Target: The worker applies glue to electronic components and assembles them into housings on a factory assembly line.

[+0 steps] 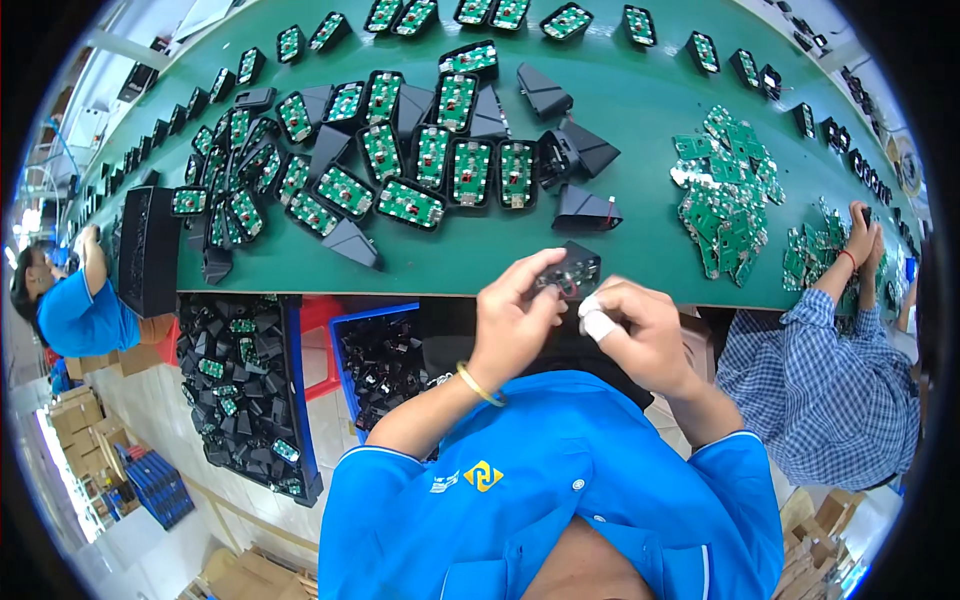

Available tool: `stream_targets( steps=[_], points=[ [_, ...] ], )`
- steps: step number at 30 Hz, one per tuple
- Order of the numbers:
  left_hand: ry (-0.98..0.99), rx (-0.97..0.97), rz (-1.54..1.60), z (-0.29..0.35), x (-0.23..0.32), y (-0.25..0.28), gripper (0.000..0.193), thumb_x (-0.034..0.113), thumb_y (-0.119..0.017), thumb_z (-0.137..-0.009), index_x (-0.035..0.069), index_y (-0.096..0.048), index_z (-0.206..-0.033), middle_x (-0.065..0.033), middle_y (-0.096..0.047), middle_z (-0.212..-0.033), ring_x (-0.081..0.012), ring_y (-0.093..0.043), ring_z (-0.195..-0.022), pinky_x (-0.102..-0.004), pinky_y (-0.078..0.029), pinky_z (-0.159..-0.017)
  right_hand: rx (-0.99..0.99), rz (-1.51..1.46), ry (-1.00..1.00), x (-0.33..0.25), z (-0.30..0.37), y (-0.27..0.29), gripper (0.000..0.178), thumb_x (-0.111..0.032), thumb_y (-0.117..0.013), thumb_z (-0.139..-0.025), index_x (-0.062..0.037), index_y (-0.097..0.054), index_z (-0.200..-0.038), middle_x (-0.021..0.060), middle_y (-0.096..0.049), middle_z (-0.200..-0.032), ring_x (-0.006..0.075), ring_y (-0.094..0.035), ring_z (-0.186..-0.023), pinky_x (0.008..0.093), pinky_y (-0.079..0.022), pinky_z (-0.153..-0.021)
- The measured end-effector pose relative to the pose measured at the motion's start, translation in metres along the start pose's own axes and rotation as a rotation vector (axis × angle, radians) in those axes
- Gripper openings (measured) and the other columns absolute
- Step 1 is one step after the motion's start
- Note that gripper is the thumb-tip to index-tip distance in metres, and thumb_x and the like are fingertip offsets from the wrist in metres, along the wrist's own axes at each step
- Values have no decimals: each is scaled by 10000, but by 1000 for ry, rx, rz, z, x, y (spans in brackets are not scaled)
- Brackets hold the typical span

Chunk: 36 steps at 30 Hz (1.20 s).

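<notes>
Close to the table's near edge, my left hand (pixel 520 310) is closed round a black plastic housing (pixel 577 266), its open side showing small inner parts and a reddish wire. My right hand (pixel 640 335), with white coverings on the thumb and a fingertip, is pinched just right of the housing. Whatever sits between those fingertips is too small to make out. Beyond my hands lie several black housings with green circuit boards (pixel 410 203) fitted in them. Other black housings (pixel 587 208) lie on their sides nearby. To the right is a heap of loose green circuit boards (pixel 730 190).
Filled housings (pixel 567 20) line the green table's (pixel 640 140) far side. A black box (pixel 150 240) stands at left. Below are a blue-edged crate (pixel 306 400) and a blue bin (pixel 347 375) of black parts. Co-workers sit left (pixel 90 310) and right (pixel 830 385), the right one beside more boards (pixel 808 245).
</notes>
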<state>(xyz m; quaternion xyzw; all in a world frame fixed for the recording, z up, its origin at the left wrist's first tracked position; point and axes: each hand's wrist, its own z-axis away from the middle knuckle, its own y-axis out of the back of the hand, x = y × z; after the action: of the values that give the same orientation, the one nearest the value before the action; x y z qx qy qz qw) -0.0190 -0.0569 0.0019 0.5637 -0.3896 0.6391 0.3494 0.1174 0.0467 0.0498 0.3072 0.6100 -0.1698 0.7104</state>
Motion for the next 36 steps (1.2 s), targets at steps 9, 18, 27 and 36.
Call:
stream_targets(
  steps=[9, 18, 27, 36],
  points=[
    [426, -234, 517, -1, 0, 11, 453, -55, -488, -846, 15, -533, -1291, -154, -633, -969, -170, -638, -727, -222, -546, -589, -98, 300, 435, 29, -13, 8, 217, -14, -634, -706, -24, -622, -923, 142, -567, -1162, 268, -525, -1015, 380, -431, -849],
    [476, -256, 612, -3, 1, 11, 450, -47, -538, -846, 3, -526, -1294, -143, -632, -957, -160, -629, -719, -232, -552, -601, 5, 412, 452, 34, -7, -4, 212, -51, -661, -662, -42, -587, -860, 127, -571, -1143, 269, -537, -1010, 400, -399, -865],
    [360, -254, 425, -4, 5, 3, 420, -37, -600, -849, -3, -547, -1264, -118, -633, -948, -124, -602, -702, -214, -555, -611, 157, 712, 643, 28, -2, -10, 240, -87, -702, -630, -48, -547, -809, 112, -573, -1113, 263, -557, -956, 406, -381, -866],
    [287, -212, 408, 0, -1, -1, 386, -41, -588, -845, -10, -564, -1229, -107, -631, -901, -108, -594, -667, -199, -547, -592, 181, 709, 614, 27, 4, -14, 249, -65, -686, -641, -45, -554, -851, 115, -576, -1122, 257, -559, -950, 409, -380, -881]
  ],
)
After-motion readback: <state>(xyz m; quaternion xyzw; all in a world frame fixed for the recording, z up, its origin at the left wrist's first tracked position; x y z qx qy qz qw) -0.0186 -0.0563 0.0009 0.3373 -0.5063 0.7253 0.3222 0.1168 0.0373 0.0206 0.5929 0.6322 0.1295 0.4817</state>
